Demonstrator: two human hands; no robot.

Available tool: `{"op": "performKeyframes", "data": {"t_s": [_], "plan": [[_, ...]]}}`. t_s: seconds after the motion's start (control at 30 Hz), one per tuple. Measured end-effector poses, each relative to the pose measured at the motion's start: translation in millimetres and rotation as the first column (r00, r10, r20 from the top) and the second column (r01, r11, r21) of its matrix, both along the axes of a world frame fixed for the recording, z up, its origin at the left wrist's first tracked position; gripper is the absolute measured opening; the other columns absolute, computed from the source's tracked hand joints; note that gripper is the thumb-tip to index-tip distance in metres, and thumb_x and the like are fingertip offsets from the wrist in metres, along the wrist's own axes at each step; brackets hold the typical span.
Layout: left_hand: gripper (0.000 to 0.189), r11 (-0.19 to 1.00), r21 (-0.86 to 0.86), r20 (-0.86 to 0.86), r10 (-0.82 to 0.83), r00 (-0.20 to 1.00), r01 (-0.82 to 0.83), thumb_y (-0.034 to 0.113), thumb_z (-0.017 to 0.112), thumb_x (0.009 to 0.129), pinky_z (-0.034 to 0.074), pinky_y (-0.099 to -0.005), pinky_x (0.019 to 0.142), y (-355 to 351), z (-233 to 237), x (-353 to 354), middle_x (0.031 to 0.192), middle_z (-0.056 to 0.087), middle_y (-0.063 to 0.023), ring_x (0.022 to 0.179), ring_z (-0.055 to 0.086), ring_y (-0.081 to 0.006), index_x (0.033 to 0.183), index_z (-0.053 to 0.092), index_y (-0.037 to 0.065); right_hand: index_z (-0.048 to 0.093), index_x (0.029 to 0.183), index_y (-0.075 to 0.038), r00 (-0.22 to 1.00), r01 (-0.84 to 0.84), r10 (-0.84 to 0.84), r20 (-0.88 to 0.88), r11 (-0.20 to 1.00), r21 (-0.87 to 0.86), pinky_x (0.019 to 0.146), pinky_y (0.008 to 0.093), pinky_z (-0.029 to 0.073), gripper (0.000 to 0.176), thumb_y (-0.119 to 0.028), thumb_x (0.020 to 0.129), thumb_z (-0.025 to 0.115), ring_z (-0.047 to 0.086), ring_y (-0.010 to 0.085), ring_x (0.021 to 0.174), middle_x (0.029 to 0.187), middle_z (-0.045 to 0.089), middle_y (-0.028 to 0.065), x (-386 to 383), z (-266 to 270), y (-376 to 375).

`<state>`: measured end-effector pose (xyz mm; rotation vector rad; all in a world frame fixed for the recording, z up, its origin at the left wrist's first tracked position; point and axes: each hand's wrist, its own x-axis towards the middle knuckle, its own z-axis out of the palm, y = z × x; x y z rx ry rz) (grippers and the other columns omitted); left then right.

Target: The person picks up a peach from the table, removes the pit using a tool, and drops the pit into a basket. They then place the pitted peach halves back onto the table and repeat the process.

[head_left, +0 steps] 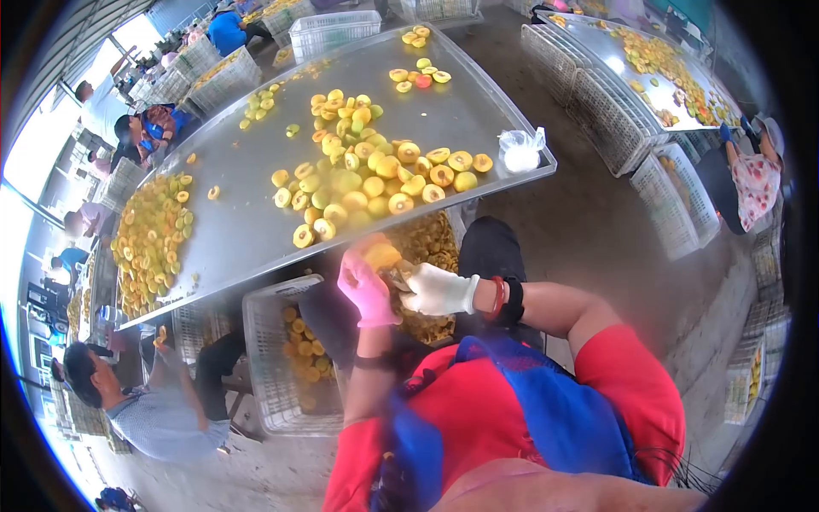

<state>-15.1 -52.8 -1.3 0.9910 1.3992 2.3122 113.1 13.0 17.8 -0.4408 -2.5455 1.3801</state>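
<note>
My left hand (363,288), in a pink glove, is closed around a piece of yellow stone fruit (380,253), somewhat blurred. My right hand (435,290), in a white glove, meets it from the right. Its fingers are closed on a small dark metal tool (395,277), whose tip is hard to make out against the fruit. Both hands are just off the near edge of a metal table (247,188), above a container of brownish-yellow pieces (431,243). Beyond them on the table lies a heap of halved yellow fruit (375,183), some with stones showing.
A white crate (264,375) holding fruit halves stands below the table at my left. A clear plastic bag (520,152) lies at the table's right corner. Another person (166,401) sits at the left beside a second fruit pile (153,239). Stacked crates (614,119) stand at the right.
</note>
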Motion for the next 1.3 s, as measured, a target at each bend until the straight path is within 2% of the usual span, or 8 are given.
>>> {"op": "performKeyframes", "data": {"t_s": [0.07, 0.3, 0.5, 0.63, 0.87, 1.0, 1.13, 1.3], "plan": [[0.055, 0.998, -0.068, -0.076, 0.012, 0.997, -0.017, 0.046, 0.046, 0.104, 0.055, -0.0312, 0.076, -5, 4, 1, 0.097, 0.071, -0.0182, 0.08, 0.067, -0.0213, 0.099, 0.063, -0.007, 0.049, 0.119, 0.007, 0.968, 0.004, 0.077, 0.237, 0.946, -0.324, 0.071, 0.0467, 0.053, 0.042, -0.019, 0.088, 0.061, 0.067, 0.0452, 0.08, 0.083, 0.066, 0.029, 7, 52, -2], [0.061, 0.989, -0.128, -0.022, 0.073, 0.997, -0.076, 0.048, 0.038, 0.106, 0.054, -0.0307, 0.075, 4, -2, 1, 0.093, 0.071, -0.0157, 0.078, 0.065, -0.0209, 0.1, 0.064, -0.007, 0.05, 0.116, 0.009, 0.998, -0.034, 0.022, 0.064, 0.982, 0.184, 0.072, 0.0474, 0.053, 0.041, -0.021, 0.091, 0.06, 0.067, 0.0451, 0.086, 0.092, 0.066, 0.0307, -4, -5, -1], [0.061, 0.989, -0.145, -0.056, 0.008, 0.998, -0.016, 0.05, 0.039, 0.105, 0.054, -0.0306, 0.075, -3, -1, 3, 0.096, 0.071, -0.0149, 0.081, 0.065, -0.0203, 0.103, 0.063, -0.006, 0.047, 0.116, 0.006, 0.975, -0.051, 0.112, 0.194, 0.955, -0.294, 0.065, 0.046, 0.052, 0.037, -0.016, 0.089, 0.06, 0.067, 0.0414, 0.076, 0.083, 0.063, 0.026, 3, 44, 3], [0.05, 0.976, -0.079, -0.272, 0.174, 0.946, -0.202, 0.039, 0.043, 0.104, 0.054, -0.0298, 0.07, 2, -7, 3, 0.097, 0.072, -0.0138, 0.078, 0.067, -0.0183, 0.1, 0.067, -0.004, 0.047, 0.115, 0.003, 0.961, -0.038, 0.081, -0.266, 0.985, 0.166, 0.054, 0.0442, 0.051, 0.033, -0.016, 0.09, 0.059, 0.066, 0.0369, 0.064, 0.076, 0.063, 0.0217, -9, -34, 3], [0.061, 0.989, -0.146, -0.126, 0.021, 0.992, -0.039, 0.049, 0.037, 0.106, 0.055, -0.0331, 0.079, -4, 1, 5, 0.1, 0.071, -0.0153, 0.086, 0.067, -0.0224, 0.107, 0.064, -0.006, 0.052, 0.111, 0.0, 0.987, -0.059, 0.099, 0.124, 0.954, -0.293, 0.073, 0.0469, 0.05, 0.027, -0.015, 0.091, 0.06, 0.061, 0.0448, 0.082, 0.088, 0.063, 0.0246, 4, 39, -2], [0.068, 0.989, -0.125, -0.078, -0.085, 0.993, 0.075, 0.049, 0.028, 0.108, 0.056, -0.0339, 0.08, -1, 15, -5, 0.095, 0.072, -0.0147, 0.084, 0.068, -0.0226, 0.103, 0.068, -0.006, 0.055, 0.106, -0.005, 0.989, -0.058, 0.064, -0.132, 0.997, 0.049, 0.064, 0.0423, 0.051, 0.021, -0.022, 0.095, 0.06, 0.063, 0.0357, 0.07, 0.078, 0.063, 0.0193, -5, -8, 1], [0.073, 0.967, -0.197, -0.067, -0.177, 0.982, 0.161, 0.051, 0.023, 0.108, 0.055, -0.0317, 0.079, -6, 39, -8, 0.093, 0.073, -0.0146, 0.082, 0.068, -0.0216, 0.102, 0.07, -0.005, 0.054, 0.1, -0.012, 0.991, 0.058, 0.06, 0.121, 0.621, -0.781, 0.037, 0.0253, 0.032, 0.008, -0.016, 0.097, 0.06, 0.046, 0.0063, 0.045, 0.066, 0.054, -0.001, 4, 46, -14], [0.054, 0.943, -0.082, 0.078, -0.317, 0.945, 0.323, 0.03, 0.032, 0.108, 0.055, -0.0313, 0.08, -10, 40, -15, 0.092, 0.073, -0.0157, 0.083, 0.069, -0.0197, 0.095, 0.069, -0.007, 0.056, 0.112, -0.003, 0.982, -0.106, 0.075, -0.174, 0.978, -0.18, 0.066, 0.0381, 0.05, 0.02, -0.017, 0.098, 0.057, 0.063, 0.0221, 0.07, 0.077, 0.063, 0.0075, -1, -2, -5]]}}
